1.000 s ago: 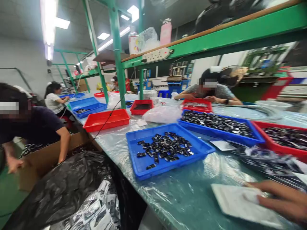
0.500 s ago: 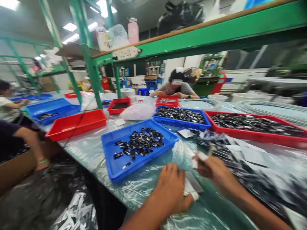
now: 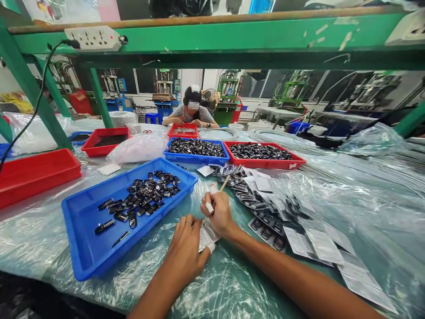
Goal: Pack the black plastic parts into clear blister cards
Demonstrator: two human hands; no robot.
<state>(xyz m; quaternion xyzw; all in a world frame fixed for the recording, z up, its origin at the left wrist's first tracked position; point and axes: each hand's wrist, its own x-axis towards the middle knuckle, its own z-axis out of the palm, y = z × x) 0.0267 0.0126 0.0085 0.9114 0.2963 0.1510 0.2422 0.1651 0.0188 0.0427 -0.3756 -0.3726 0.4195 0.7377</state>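
My left hand holds a small whitish card down on the plastic-covered table, thumb at its near edge and fingers at its left side. White wrapping covers the thumb tip, and a ring is on one finger. My right hand grips a thin wooden stick like a pen, its lower end over the card. White tape wraps two of its fingers. Left of my hands is a blue tray with small glossy black pieces. To the right lie overlapping flat packs of black pieces and silvery sheets.
Farther back stand a filled blue tray, a filled red tray and a red tray at left. A green shelf beam crosses above, with a power strip. Another person works opposite.
My view has swung right, so the person at the left is out of sight. My right hand has come in beside my left, and the stick now meets the card area.
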